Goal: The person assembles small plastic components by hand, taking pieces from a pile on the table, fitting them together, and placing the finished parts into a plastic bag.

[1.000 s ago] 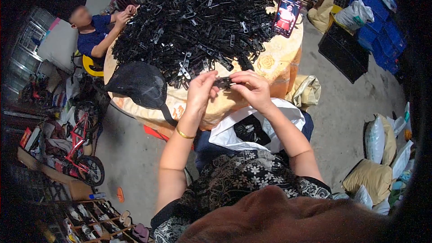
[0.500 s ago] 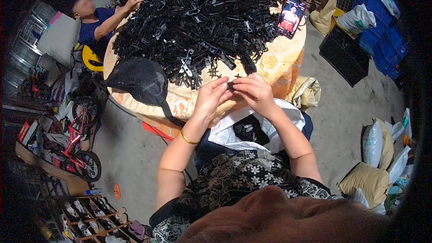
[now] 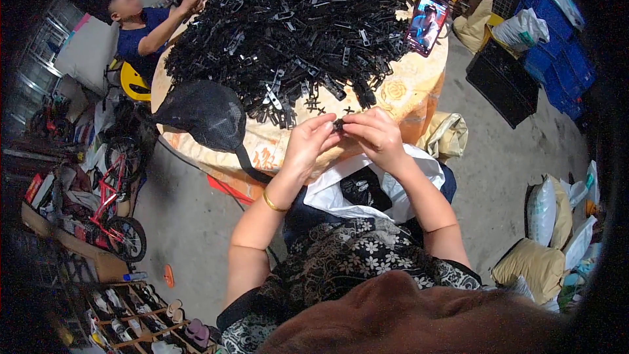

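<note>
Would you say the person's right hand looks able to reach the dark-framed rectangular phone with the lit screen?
Probably yes: only patterned orange-and-cream cloth shows between the right hand and the phone, though it and the left hand pinch a small black piece.

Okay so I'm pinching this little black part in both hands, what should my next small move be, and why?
I'd probably turn the small black part slightly before letting go: your left hand and right hand both pinch it and together cover much of it, so its condition is hard to judge from this view.
</note>
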### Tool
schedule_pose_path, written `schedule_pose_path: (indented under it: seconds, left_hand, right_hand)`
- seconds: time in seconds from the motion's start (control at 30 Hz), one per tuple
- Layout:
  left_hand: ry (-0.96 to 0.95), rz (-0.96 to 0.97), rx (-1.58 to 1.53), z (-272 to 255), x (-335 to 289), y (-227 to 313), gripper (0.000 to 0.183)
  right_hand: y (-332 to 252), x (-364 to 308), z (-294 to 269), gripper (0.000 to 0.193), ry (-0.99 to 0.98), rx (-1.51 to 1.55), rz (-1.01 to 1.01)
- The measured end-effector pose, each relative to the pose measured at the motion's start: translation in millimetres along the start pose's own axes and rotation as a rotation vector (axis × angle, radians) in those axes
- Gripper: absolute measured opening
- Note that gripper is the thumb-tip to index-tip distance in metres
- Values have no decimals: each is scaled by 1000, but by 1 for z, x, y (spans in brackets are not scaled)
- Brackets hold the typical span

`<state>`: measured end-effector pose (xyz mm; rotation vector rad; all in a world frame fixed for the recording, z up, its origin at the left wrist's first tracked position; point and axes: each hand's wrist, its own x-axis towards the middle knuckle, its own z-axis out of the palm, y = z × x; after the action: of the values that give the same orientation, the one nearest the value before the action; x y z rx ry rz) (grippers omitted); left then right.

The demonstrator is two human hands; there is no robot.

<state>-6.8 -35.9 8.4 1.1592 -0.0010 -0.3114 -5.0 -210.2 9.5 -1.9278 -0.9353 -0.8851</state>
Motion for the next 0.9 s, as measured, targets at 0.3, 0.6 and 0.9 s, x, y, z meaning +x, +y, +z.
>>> schedule_pose_path:
  seconds: [0.3, 0.6, 0.9]
  left_hand:
    - [-22, -21, 22, 4, -1, 0, 29]
    - [-149, -94, -136, -12, 7, -2, 32]
    - [-63, -87, -1, -11, 14, -1, 32]
  right_hand:
    - [2, 0, -2, 22, -51, 52, 53]
    - [11, -2, 9, 21, -75, -149, -123]
    - [76, 64, 31, 14, -33, -439, 246]
